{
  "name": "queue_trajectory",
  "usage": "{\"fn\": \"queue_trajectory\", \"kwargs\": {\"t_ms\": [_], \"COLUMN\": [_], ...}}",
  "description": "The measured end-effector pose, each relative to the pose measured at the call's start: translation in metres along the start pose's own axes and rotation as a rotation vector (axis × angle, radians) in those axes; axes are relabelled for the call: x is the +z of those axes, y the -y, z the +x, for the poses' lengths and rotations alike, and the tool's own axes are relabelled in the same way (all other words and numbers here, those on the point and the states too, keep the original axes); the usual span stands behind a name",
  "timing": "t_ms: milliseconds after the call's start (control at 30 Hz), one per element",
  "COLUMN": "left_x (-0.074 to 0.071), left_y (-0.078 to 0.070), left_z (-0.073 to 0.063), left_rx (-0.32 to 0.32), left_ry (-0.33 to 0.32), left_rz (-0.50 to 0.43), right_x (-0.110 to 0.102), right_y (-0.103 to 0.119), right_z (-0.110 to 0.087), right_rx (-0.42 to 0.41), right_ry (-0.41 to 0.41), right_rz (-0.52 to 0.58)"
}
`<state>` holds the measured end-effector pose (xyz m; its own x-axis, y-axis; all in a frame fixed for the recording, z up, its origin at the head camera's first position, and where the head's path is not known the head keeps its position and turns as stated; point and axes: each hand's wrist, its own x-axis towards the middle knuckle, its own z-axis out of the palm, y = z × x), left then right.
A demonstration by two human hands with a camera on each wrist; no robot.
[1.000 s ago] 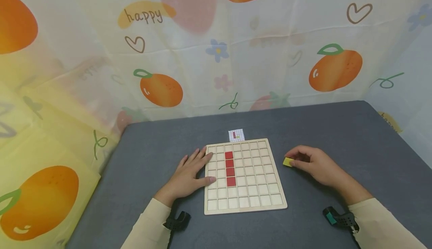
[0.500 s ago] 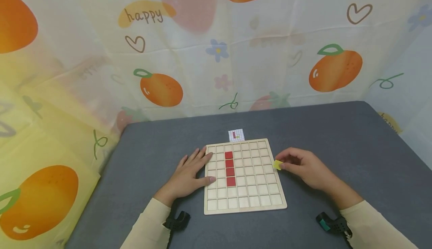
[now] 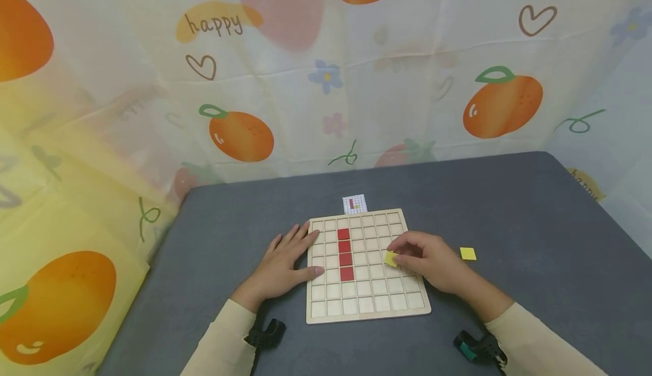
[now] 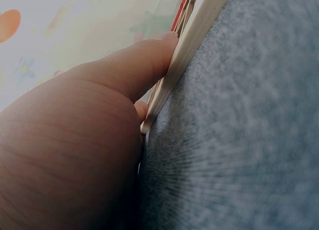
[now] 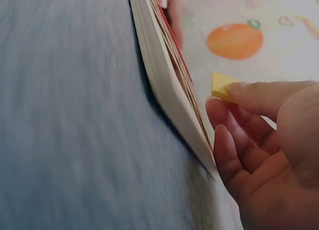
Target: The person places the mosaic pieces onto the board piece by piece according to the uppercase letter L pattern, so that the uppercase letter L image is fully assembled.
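A wooden grid board (image 3: 369, 317) lies on the table, with a column of several red square tiles (image 3: 345, 247) set in its cells. My left hand (image 3: 282, 265) rests on the board's left edge, fingers spread and straight; the left wrist view shows its thumb (image 4: 144, 63) lying over the rim. Above the right part of the board, my right hand (image 3: 433, 260) pinches a yellow square tile (image 3: 390, 259) between thumb and fingers. In the right wrist view that yellow tile (image 5: 222, 85) is tilted and raised over the board's surface.
Another yellow tile (image 3: 467, 253) lies on the grey table (image 3: 509, 206), right of the board and beyond the right wrist. A small card (image 3: 355, 204) printed with a grid and a red and yellow pattern touches the board's far edge. A fruit-patterned cloth (image 3: 285, 104) hangs behind.
My right hand has moved left with the yellow tile, from beside the board to over its right cells. The second yellow tile on the table has come into sight. My left hand has stayed put.
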<state>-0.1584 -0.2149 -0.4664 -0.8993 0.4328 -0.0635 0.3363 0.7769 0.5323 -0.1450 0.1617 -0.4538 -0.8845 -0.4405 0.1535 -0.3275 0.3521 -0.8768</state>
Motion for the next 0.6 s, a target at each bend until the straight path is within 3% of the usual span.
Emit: {"fn": "queue_trajectory", "kwargs": {"t_ms": [333,600], "left_x": [0.000,0.000], "left_y": [-0.001,-0.001], "left_z": [0.000,0.001], "left_rx": [0.003,-0.002], "left_ry": [-0.009,-0.012], "left_rz": [0.004,0.013], "right_x": [0.033,0.049], "right_y": [0.009,0.013], "right_z": [0.015,0.022], "right_rx": [-0.076,-0.075], "right_ry": [0.011,0.038], "right_rz": [-0.013,-0.074]}}
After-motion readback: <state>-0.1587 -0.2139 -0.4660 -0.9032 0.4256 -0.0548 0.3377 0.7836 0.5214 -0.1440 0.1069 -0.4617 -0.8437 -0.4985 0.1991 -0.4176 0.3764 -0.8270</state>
